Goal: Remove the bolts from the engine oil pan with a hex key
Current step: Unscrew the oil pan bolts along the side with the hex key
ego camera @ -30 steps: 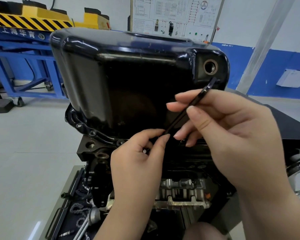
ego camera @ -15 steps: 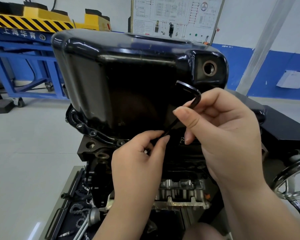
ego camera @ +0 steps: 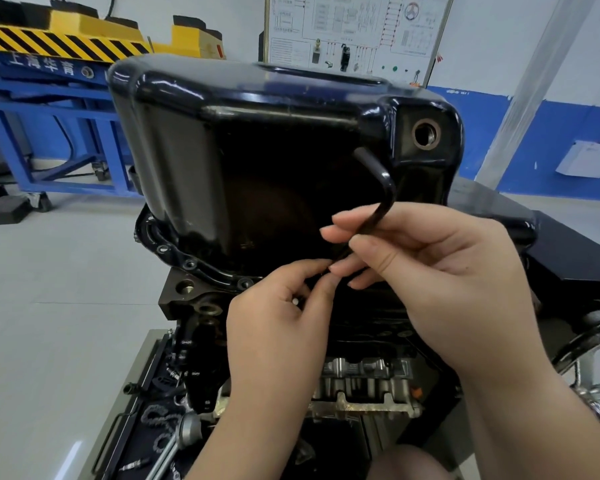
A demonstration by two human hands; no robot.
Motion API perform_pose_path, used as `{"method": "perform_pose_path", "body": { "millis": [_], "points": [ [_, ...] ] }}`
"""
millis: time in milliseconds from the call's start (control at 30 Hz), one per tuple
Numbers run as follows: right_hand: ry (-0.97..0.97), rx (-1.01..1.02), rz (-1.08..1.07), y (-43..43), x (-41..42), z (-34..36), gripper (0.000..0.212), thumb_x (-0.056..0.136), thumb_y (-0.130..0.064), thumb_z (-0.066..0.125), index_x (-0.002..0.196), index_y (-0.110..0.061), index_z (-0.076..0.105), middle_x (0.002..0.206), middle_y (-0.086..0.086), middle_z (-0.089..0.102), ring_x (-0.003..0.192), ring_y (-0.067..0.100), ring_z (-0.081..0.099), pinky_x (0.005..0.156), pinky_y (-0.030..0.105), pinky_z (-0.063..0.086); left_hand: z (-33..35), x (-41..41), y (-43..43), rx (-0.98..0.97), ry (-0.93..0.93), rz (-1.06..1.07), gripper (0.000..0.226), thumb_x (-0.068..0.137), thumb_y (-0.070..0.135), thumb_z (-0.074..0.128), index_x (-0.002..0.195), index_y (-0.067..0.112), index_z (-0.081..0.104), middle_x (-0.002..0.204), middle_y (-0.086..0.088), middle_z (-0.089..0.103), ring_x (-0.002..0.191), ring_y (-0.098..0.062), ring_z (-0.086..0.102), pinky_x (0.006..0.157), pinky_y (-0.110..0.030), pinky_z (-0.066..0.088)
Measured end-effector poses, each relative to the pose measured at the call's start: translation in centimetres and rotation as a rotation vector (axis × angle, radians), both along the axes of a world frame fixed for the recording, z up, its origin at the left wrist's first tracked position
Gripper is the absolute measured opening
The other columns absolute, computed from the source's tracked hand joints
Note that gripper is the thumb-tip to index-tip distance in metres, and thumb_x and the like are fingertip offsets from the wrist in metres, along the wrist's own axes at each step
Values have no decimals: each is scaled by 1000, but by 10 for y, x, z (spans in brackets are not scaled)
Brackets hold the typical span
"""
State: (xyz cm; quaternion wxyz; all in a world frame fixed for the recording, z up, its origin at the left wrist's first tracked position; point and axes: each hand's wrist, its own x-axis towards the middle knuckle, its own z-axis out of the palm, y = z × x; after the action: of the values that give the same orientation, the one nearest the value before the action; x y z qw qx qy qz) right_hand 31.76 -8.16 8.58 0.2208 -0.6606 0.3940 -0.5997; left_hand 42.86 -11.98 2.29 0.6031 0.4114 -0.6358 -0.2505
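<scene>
Item: hex key [ego camera: 381,188]. Right hand [ego camera: 447,271] fingers pinch shaft; left hand [ego camera: 281,323] fingers pinch tip at oil pan [ego camera: 257,150] near flange edge; bolt hidden. Risk: shallow seating, key cams out, rounds socket; freed bolt drops.

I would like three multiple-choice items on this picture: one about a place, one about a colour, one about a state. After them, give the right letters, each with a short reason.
1. Where on the oil pan is the round drain hole?
A. upper right corner
B. lower left flange
C. centre of the front face

2. What colour is the oil pan?
A. red
B. black
C. white

3. What is the right hand doing?
A. hanging idle
B. holding the hex key
C. pressing flat on the pan's top

Answers: 1 A, the hole sits in the upper right corner; 2 B, the pan is glossy black; 3 B, the fingers pinch the key's long arm.
</scene>
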Motion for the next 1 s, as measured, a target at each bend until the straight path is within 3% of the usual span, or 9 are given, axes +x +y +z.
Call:
{"method": "perform_pose_path", "body": {
  "millis": [200,333,500,567,700,767,1000],
  "points": [
    [-96,-30,26,-4,4,-2,7,72,-7,74,77,-10,70,76,7,72,58,11,67,55,18,52,1,0,1,18,1,-4,7,76,33,64,80,33,70,59,16,56,48,2,50,43,-5,31],
    [-96,-48,-7,-8,8,-4,13,71,-6,75,71,-12,64,66,3,67,54,12,65,54,22,53,3,-1,3,2,12,2,1,75,34,64,76,34,64,59,10,55,44,-1,46,40,-7,30],
    [-63,-65,-78,-13,10,-5,19,69,-13,77,69,-16,59,64,2,65,52,13,64,54,27,54,8,-2,5,-40,15,12,10,78,34,64,70,35,58,61,9,54,44,0,45,40,-5,28],
    [-47,-56,-72,-12,9,-6,16,71,-13,75,73,-21,62,67,-1,65,55,14,62,57,29,54,8,-1,4,-48,6,25,19,79,28,67,66,37,56,60,13,54,47,1,47,42,-6,29],
    [33,-11,-52,-7,3,-5,26,81,-9,64,99,-27,68,93,-6,73,67,12,69,68,22,54,8,1,1,-51,-5,7,10,79,37,67,70,34,65,64,12,59,50,0,50,44,-6,32],
    [63,-6,-37,-5,0,-3,29,83,-5,60,103,-24,68,99,-6,73,73,12,71,69,19,54,9,3,1,-52,-2,-6,9,79,39,67,71,34,67,65,12,59,49,1,50,43,-6,32],
    [-7,-26,-44,-9,-2,-3,13,74,-6,71,80,-18,71,79,2,73,63,12,69,62,20,54,19,19,-5,-47,-122,-124,8,74,34,71,79,40,70,58,14,57,50,1,51,47,-5,35]
  ]
}}
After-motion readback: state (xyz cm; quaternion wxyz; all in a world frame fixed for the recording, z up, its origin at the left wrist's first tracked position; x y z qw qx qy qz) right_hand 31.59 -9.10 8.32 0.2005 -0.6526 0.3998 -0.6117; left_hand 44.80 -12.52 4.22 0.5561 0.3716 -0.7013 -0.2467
